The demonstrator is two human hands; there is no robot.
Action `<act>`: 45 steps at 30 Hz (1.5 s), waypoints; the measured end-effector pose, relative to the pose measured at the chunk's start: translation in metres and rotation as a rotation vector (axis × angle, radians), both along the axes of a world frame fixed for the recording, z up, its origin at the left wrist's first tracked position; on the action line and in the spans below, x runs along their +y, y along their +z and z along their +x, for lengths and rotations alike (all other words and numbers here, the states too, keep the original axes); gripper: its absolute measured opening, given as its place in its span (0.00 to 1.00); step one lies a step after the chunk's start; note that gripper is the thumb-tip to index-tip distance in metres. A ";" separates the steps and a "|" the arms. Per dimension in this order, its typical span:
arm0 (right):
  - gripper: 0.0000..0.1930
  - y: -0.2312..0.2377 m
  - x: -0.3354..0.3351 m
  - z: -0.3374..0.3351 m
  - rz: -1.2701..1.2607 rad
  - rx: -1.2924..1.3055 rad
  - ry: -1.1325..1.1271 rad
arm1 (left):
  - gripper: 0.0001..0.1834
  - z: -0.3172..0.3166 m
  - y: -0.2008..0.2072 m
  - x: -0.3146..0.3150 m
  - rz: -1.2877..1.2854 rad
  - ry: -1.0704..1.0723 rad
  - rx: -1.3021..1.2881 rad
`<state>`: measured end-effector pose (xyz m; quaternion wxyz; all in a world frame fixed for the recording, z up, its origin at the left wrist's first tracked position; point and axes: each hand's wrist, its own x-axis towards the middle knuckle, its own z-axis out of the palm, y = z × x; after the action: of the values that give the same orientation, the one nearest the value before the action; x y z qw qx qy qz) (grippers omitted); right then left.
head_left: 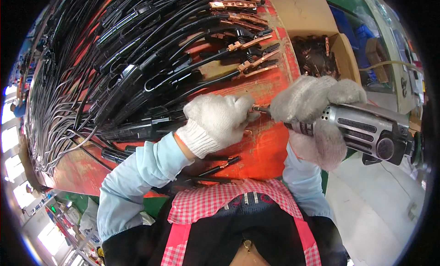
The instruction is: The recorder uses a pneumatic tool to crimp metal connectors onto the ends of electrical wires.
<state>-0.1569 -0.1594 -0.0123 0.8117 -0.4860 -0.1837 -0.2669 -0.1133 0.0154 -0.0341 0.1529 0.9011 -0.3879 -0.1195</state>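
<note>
My right hand (316, 105), in a greyish-white knit glove, is wrapped round the front of a grey power screwdriver (366, 126). The tool lies nearly level, its dark bit (263, 109) pointing left toward my other hand. My left hand (215, 121), in a white knit glove, is closed over a copper-coloured piece at the bit's tip. Most of that piece is hidden by the fingers. Just beyond my hands, welding electrode holders with copper jaws (252, 64) and black cables lie in a row. Near my body, another copper-jawed part (224, 165) rests on the red tabletop (256, 151).
Many black handles (123, 30) and grey-black cables (59, 110) cover the table's left and far side. At the far right stands a cardboard box (346, 55) holding dark and copper parts. Behind it are blue bins (362, 37). A pale surface (366, 197) lies below the power screwdriver.
</note>
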 end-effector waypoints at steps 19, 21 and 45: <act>0.18 0.004 0.012 -0.013 0.157 0.155 -0.082 | 0.13 -0.002 -0.001 0.000 -0.025 0.011 -0.017; 0.17 0.001 0.004 -0.014 0.120 0.108 -0.011 | 0.12 -0.003 0.000 0.000 -0.015 0.013 -0.029; 0.31 -0.123 -0.258 -0.070 -1.567 1.686 -0.703 | 0.43 0.071 -0.009 -0.006 -0.042 -0.109 -0.672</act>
<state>-0.2270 -0.4171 -0.1350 0.0435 -0.8924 0.4349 0.1123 -0.0421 0.0090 -0.0430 0.0287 0.8647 -0.4664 0.1841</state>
